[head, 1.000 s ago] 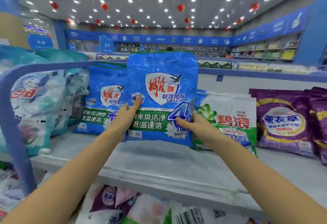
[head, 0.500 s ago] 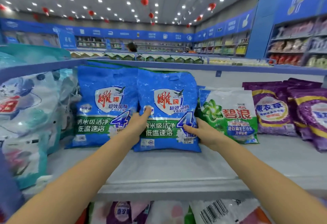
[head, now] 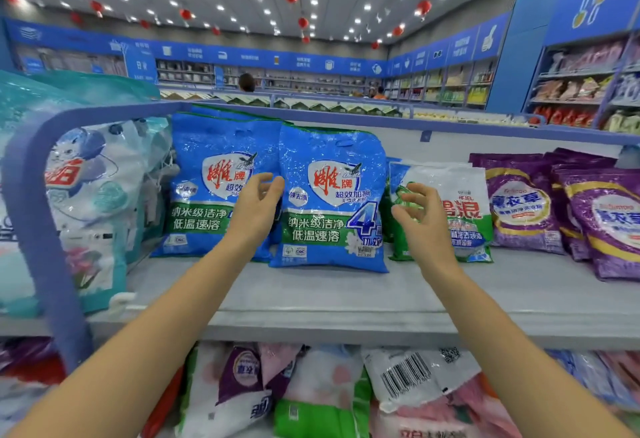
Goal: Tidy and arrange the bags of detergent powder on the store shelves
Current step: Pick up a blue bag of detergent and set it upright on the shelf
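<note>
On the grey shelf (head: 346, 302), at twelve o'clock, a blue bag (head: 332, 209) stands upright, its left edge overlapping a second blue bag (head: 204, 195) at eleven o'clock. The left hand (head: 258, 204) is in front of that seam, fingers loosely curled, holding nothing. The right hand (head: 420, 218), equally loose and empty, hangs at one o'clock before a green-and-white bag (head: 464, 216) just beside the blue bag's right edge. At two o'clock purple bags (head: 519, 211) line up. At nine o'clock a blue rail (head: 38, 202) bends down, fencing off a white bag (head: 93, 202). Bare shelf runs along the front edge below the bags. At six o'clock loose bags (head: 311, 399) lie on the level beneath.
</note>
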The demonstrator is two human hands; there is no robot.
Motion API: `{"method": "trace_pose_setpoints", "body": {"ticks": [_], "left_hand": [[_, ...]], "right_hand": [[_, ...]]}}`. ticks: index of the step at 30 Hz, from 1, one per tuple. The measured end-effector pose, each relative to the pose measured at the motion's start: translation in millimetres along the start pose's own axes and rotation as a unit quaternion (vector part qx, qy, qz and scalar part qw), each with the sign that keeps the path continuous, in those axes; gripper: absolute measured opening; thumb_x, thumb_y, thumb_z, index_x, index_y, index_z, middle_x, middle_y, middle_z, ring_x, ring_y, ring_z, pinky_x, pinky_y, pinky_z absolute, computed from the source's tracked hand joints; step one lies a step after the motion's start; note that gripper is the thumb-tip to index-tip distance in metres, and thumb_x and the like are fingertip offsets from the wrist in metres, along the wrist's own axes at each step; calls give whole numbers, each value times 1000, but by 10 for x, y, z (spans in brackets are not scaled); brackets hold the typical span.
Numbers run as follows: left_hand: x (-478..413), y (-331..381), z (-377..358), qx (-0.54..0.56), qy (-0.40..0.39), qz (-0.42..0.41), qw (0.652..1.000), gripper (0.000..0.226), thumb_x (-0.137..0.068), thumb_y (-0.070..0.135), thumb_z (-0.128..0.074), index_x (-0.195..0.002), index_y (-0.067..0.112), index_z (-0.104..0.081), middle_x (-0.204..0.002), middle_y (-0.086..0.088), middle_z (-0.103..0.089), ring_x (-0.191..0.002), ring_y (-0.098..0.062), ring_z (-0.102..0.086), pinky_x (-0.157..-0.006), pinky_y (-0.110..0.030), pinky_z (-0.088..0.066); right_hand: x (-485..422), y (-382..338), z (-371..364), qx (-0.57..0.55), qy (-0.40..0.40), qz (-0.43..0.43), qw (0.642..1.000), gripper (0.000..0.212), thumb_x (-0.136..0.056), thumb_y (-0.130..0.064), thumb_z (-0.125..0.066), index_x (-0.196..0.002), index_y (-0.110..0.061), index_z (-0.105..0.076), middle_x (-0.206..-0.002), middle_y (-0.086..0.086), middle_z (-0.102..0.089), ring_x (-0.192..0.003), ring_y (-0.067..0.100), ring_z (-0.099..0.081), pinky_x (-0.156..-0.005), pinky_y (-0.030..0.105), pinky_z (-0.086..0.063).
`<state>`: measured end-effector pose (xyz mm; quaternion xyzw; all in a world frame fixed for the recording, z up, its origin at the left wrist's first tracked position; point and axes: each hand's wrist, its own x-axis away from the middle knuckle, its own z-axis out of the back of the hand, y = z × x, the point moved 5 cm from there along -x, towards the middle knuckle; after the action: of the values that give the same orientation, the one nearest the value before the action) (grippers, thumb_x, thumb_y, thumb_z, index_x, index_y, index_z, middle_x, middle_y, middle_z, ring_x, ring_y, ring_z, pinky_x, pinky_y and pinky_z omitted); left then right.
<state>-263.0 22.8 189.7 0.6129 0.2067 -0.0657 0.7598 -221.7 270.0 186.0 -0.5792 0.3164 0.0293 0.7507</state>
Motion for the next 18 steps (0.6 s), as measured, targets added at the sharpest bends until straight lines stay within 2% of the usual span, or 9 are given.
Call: {"method": "trace_pose_setpoints", "body": {"ticks": [2, 4, 6, 8, 11, 14, 18], "left_hand": [[214, 62, 178, 0, -4, -43, 999, 19, -98, 32, -46, -108, 20, -57, -112, 1, -61, -104, -16, -57, -81, -20, -40], [488, 101, 382, 6, -7, -80, 997, 13, -97, 24, -50, -90, 22, -60, -94, 2, -67, -90, -13, -66, -79, -26, -46], [839, 115, 606, 20, -11, -97, 995, 11, -94, 18, -54, -86, 19, -62, -81, 3, -69, -74, -9, -68, -73, -26, -51], [1234, 112, 842, 24, -3, -96, 995, 6, -88, 22, -59, -86, 17, -62, -74, 5, -70, -70, -10, -68, -69, -22, -53], [1823, 6, 1311, 50, 40, -58, 996, 13, -83, 33, -66, -84, 19, -66, -74, 5, -72, -71, -12, -69, -67, -19, -54], [2412, -142, 1876, 84, 105, -10, 991, 41, -61, 66, -70, -77, 28, -72, -74, 3, -72, -70, -11, -69, -66, -18, -55], [3141, -402, 2648, 92, 213, 44, 972, 58, -44, 74, -75, -75, 25, -73, -70, 3, -71, -64, -7, -67, -63, -15, -54]], "right_hand": [[209, -208, 90, -31, -5, 33, 999, 24, -91, -8, -57, -113, -14, -50, -110, 3, -57, -90, 2, -56, -64, 5, -45], [440, -361, 188, -53, -21, 50, 997, 14, -92, -9, -56, -103, -17, -56, -101, -2, -62, -89, 6, -59, -68, 11, -48], [695, -468, 287, -70, -33, 61, 995, 13, -92, -9, -55, -93, -21, -59, -90, -7, -66, -83, 9, -62, -72, 19, -51], [983, -532, 363, -105, -41, 66, 991, 17, -93, -7, -52, -88, -20, -60, -80, -8, -68, -77, 11, -63, -73, 21, -52], [1451, -538, 364, -132, -61, 57, 988, 19, -94, -10, -52, -86, -24, -62, -79, -6, -68, -78, 14, -63, -75, 23, -53], [1898, -475, 206, -158, -101, 31, 982, 10, -84, -30, -57, -80, -30, -66, -81, -5, -69, -76, 14, -62, -74, 21, -52], [2424, -324, -144, -158, -169, -27, 973, 38, -69, -62, -60, -85, -28, -66, -85, 0, -69, -76, 18, -63, -70, 18, -53]]}}
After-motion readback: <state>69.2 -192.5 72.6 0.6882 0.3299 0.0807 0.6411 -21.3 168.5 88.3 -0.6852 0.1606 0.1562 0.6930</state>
